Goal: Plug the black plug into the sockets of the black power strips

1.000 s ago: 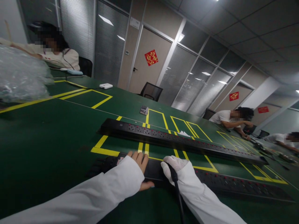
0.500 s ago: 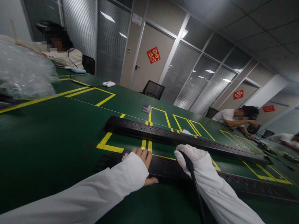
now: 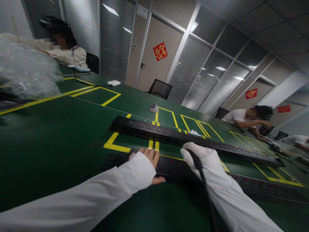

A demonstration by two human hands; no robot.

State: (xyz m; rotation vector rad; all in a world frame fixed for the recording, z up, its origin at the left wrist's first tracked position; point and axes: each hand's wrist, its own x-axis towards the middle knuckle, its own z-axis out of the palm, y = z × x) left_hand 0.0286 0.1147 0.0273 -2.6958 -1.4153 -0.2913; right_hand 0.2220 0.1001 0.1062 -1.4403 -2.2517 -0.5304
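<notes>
A long black power strip (image 3: 175,168) lies across the table in front of me. My bare left hand (image 3: 151,160) grips it near its left end, fingers over the far edge and thumb along the near side. In a white glove, my right hand (image 3: 199,152) is closed round a black power plug (image 3: 196,160), held at the strip's row of sockets. Its cable (image 3: 208,196) runs down toward me. The plug's front is hidden by the glove, so I cannot tell whether it sits in a socket. Farther back, a second black power strip (image 3: 166,131) lies roughly parallel.
Yellow tape (image 3: 116,147) marks rectangles on the green table (image 3: 79,135). Clear plastic wrap (image 3: 29,69) is piled at the left. A small white box (image 3: 114,83) and a grey item (image 3: 153,108) lie farther back. Other people sit at the far left and right.
The view has shifted slightly, so the table and strips appear a little higher and further right. Both hands keep their holds, with no clear movement against the near strip.
</notes>
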